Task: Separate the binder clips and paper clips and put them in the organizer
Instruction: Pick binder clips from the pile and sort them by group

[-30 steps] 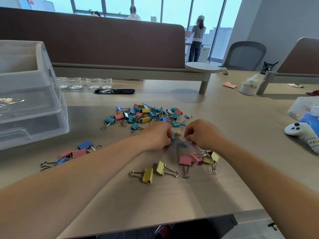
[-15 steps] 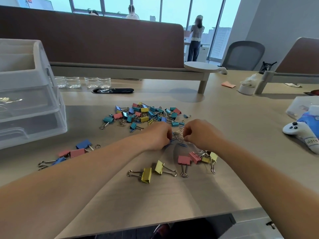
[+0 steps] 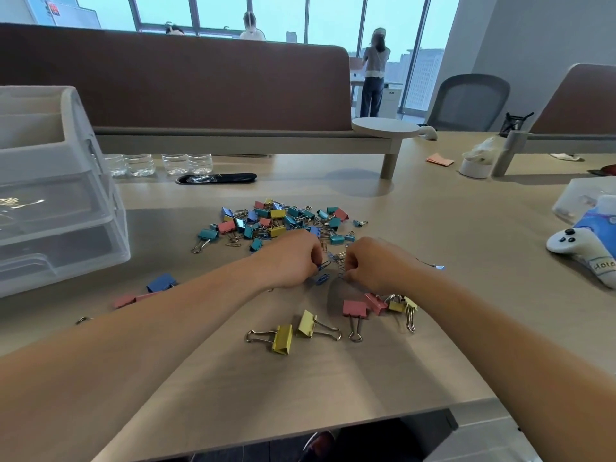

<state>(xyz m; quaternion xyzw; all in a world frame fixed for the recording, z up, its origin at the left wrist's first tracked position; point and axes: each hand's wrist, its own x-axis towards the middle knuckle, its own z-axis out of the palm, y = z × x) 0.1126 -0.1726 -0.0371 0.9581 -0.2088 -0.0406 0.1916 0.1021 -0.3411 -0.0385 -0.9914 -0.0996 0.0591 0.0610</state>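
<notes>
— What are the person's hands doing?

— They meet over the middle of the table (image 3: 466, 228), knuckles facing each other. The left hand (image 3: 290, 258) has its fingers curled and pinches a blue paper clip (image 3: 324, 265) by one end. The right hand (image 3: 376, 265) is curled too, with its fingertips down at a tangle of paper clips (image 3: 339, 260) between the two hands. Whether it actually grips one cannot be told.

— And the other clips?

— Take the hands as the centre of the dial. The pile of binder clips (image 3: 280, 221) lies at twelve o'clock, just beyond the knuckles, with teal, pink, yellow and blue mixed together. A loose blue clip (image 3: 322, 279) lies on the table just below the left hand's fingertips. Two yellow binder clips (image 3: 283, 338) lie at six o'clock. A pink binder clip (image 3: 354, 308) is at five, with more beside it partly under the right wrist. A blue binder clip (image 3: 161, 283) sits at eight, away from the pile.

— The organizer?

— The organizer (image 3: 56, 195) is clear plastic with drawers. It stands at nine to ten o'clock, well apart from both hands.
</notes>
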